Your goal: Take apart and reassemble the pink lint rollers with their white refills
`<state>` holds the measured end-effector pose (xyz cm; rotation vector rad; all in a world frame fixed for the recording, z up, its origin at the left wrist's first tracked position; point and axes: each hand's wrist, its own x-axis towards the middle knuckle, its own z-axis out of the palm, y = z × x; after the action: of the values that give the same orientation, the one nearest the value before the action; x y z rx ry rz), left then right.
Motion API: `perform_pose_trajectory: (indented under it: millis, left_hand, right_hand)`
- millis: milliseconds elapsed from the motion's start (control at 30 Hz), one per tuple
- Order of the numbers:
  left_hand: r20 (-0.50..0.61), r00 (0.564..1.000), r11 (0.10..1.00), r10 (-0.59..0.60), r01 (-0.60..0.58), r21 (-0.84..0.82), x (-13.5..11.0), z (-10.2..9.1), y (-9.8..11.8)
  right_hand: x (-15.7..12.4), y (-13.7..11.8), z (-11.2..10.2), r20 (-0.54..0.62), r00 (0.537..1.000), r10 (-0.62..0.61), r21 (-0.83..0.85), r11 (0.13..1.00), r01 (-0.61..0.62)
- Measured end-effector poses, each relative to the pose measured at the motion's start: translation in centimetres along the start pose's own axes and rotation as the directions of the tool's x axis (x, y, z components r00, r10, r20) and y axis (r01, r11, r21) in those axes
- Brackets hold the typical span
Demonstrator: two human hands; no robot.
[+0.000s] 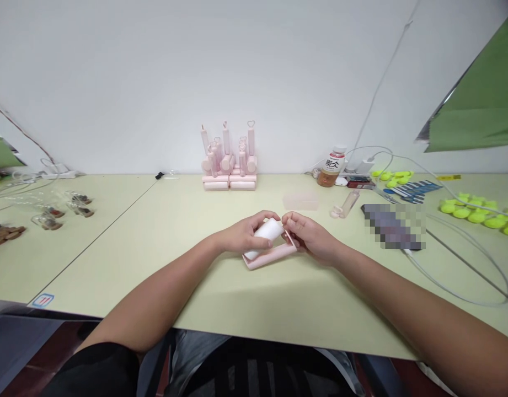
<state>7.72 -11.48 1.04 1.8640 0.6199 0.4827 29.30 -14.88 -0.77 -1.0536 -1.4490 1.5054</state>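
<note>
Both hands met at the table's centre: the left hand grasped a white roll, the right hand pinched the pink holder lying beneath it. Farther back stood a bottle and a cluster of pink rollers against the wall.

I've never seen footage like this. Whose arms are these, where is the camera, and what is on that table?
The camera sits on a person's head, looking down at their own bare arms. The left hand grips a white roll, set in a pink holder that the right hand steadies. They rest on a pale green table. Farther back stand a stack of pink rollers, a drink bottle and yellow-green caps. White cables trail at the right.
</note>
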Motion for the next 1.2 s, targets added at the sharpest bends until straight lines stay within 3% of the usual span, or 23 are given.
perform_pose_trajectory:
  millis: [267,567,667,900,1200]
  left_hand:
    - [0.042,0.998,0.979,0.053,-0.060,0.196,0.3,-0.1,0.3]
    - [0.150,0.981,0.929,0.125,-0.169,0.330,-0.1,-0.4,0.4]
    - [0.173,0.977,0.912,0.124,-0.181,0.369,0.0,-0.1,0.4]
    - [0.080,0.988,0.874,0.130,-0.152,0.462,0.3,0.9,0.6]
    - [0.105,0.990,0.804,0.093,-0.137,0.579,0.4,0.9,1.1]
  right_hand:
    - [0.3,0.1,-0.1,-0.031,0.995,0.091,0.108,0.990,-0.087]
    - [0.2,-0.1,-0.5,0.125,0.976,0.179,0.183,0.962,-0.200]
    - [0.2,-0.1,-0.6,0.138,0.978,0.157,0.156,0.972,-0.178]
    - [0.2,-1.0,-0.4,0.090,0.995,0.050,0.088,0.994,-0.058]
    - [0.3,-0.8,-0.5,0.086,0.995,-0.056,0.058,0.997,0.051]
